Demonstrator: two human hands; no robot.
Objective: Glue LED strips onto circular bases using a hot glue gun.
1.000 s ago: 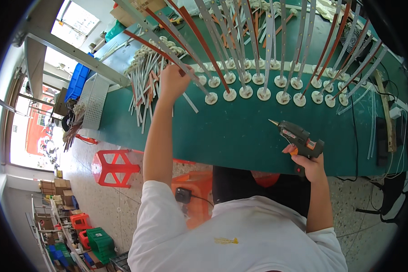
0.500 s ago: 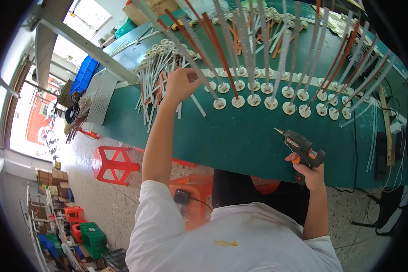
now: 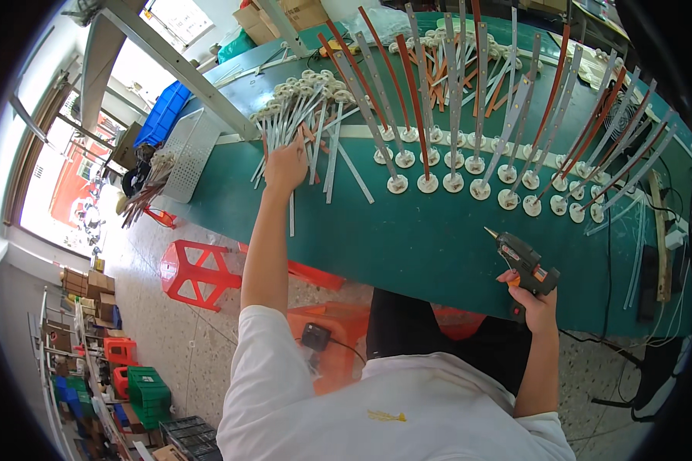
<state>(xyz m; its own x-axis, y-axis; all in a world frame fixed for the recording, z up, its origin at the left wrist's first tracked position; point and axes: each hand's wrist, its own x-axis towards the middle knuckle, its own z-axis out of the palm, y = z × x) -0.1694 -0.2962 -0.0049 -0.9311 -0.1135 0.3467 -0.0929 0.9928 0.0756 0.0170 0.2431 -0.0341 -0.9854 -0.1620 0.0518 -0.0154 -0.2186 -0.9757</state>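
Note:
My left hand [image 3: 287, 165] is down on a pile of flat grey and reddish-brown strips [image 3: 332, 165], back of the hand up. Its fingers are curled in among the strips; what they hold is partly hidden. White round pieces [image 3: 315, 83] are bunched at the pile's far end. In my right hand [image 3: 540, 306] is a black glue gun [image 3: 524, 263], gripped by its handle, nozzle pointing up and left over the green table [image 3: 377, 246]. Beyond it stand rows of upright strips [image 3: 420, 115], each rising from a white round base [image 3: 453, 182].
A second heap of strips [image 3: 442, 77] lies at the table's back. Left of the table are a white perforated basket [image 3: 190, 157] and a blue crate [image 3: 164, 111]. A red stool [image 3: 196, 273] stands on the floor. Cables [image 3: 609, 261] and a wooden bar [image 3: 658, 230] lie at the right.
My left hand has moved from beside the nearest upright strips, left and down into the strip pile. Some loose strips there have shifted. My right hand still holds the glue gun; the view has shifted slightly.

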